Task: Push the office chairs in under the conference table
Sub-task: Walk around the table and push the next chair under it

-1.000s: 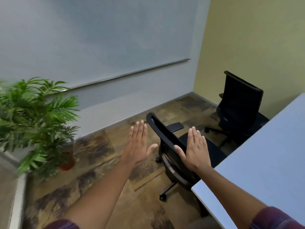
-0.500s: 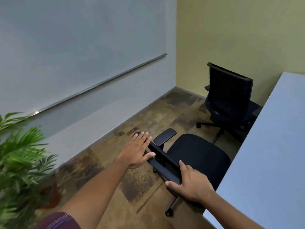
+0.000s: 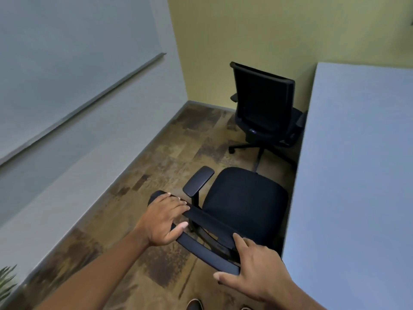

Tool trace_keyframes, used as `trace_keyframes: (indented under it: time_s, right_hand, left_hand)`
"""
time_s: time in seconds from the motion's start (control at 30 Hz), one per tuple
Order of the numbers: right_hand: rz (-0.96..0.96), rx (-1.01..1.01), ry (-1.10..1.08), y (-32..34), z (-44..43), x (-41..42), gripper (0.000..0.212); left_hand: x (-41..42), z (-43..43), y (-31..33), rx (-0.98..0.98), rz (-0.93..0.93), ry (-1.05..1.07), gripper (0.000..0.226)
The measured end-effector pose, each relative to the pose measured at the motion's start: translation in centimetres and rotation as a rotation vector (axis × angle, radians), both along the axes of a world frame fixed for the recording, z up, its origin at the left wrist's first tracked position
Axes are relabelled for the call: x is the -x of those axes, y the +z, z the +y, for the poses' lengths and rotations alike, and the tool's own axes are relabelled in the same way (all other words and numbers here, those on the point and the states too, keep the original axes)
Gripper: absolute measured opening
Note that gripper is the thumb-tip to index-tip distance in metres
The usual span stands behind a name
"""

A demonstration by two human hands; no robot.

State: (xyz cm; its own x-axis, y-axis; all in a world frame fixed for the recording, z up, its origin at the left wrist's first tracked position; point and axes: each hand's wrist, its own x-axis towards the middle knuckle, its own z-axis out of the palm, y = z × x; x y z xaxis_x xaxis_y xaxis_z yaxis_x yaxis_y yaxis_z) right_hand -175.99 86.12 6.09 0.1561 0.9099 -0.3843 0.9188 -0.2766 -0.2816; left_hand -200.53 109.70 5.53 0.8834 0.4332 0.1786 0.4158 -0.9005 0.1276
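A black office chair (image 3: 243, 198) stands just below me, its seat partly tucked under the left edge of the white conference table (image 3: 357, 175). My left hand (image 3: 164, 220) grips the left end of the chair's top backrest rail. My right hand (image 3: 252, 269) holds the right end of the same rail, thumb underneath. One armrest (image 3: 198, 180) sticks out on the chair's left. A second black office chair (image 3: 266, 113) stands farther off by the yellow wall, turned towards the table with its seat partly under the table edge.
A grey wall with a long whiteboard rail (image 3: 85, 104) runs along the left. Brown patterned floor (image 3: 169, 153) lies between wall and chairs. Plant leaves (image 3: 6, 280) show at the bottom left. My shoe tips (image 3: 194, 305) appear at the bottom edge.
My view has tilted down and moved closer. Both hands went from hovering over the backrest to gripping its top rail, and the near chair has moved towards the table.
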Motion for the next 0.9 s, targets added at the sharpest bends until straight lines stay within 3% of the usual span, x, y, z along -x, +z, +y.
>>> trace_keyframes:
  time_s: [0.43, 0.7, 0.9]
  right_hand:
    - [-0.003, -0.062, -0.34, 0.7, 4.4, 2.6, 0.13]
    - [-0.073, -0.125, -0.518, 0.9, 7.4, 0.9, 0.13]
    - [-0.08, -0.118, -0.631, 1.5, 9.2, -1.2, 0.118]
  left_hand:
    - [-6.2, 10.2, 1.0, -0.006, 0.098, -0.262, 0.056]
    - [-13.4, 15.1, 2.4, -0.04, 0.184, -0.422, 0.059]
    - [-19.4, 17.9, 2.6, -0.075, 0.222, -0.535, 0.06]
